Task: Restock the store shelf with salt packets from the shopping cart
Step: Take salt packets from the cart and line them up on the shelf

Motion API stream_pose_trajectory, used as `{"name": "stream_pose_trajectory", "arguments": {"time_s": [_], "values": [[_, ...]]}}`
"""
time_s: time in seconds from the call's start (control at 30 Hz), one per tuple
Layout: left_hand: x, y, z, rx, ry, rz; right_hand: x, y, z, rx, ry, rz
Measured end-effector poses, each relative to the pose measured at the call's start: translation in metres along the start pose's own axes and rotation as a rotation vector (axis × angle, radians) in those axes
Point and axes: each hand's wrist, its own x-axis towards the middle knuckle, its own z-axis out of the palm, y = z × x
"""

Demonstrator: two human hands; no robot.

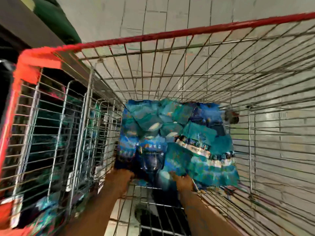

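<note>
Cart (pixel 187 34) holds blue salt packets (pixel 175 133)

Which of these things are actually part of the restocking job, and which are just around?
Part of the job:
- salt packets, a blue heap
- shopping cart holding them
- left hand and right hand, at the heap's near edge; grip too blurred to judge

Just around:
- green object, top left
- tiled floor

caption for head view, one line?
Both hands reach into the cart at blue salt packets.
</note>
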Motion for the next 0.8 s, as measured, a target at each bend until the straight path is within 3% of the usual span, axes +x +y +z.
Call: {"name": "stream_pose_trajectory", "arguments": {"time_s": [0.07, 0.27, 0.5, 0.63, 0.8], "values": [[-0.001, 0.003, 0.000, 0.024, 0.002, -0.012, 0.001, 0.010, 0.006, -0.045, -0.049, 0.016], [-0.016, 0.003, -0.028, 0.078, 0.023, 0.066, 0.002, 0.028, 0.020, 0.025, 0.050, -0.055], [-0.069, 0.020, -0.126, 0.150, -0.015, 0.223, -0.047, -0.024, -0.052, -0.141, -0.221, -0.276], [-0.125, 0.015, -0.182, 0.018, -0.027, 0.296, -0.115, -0.088, -0.081, -0.040, -0.373, -0.360], [-0.203, -0.011, -0.227, -0.260, 0.052, 0.376, -0.204, -0.131, -0.082, -0.136, -0.539, -0.475]]}}
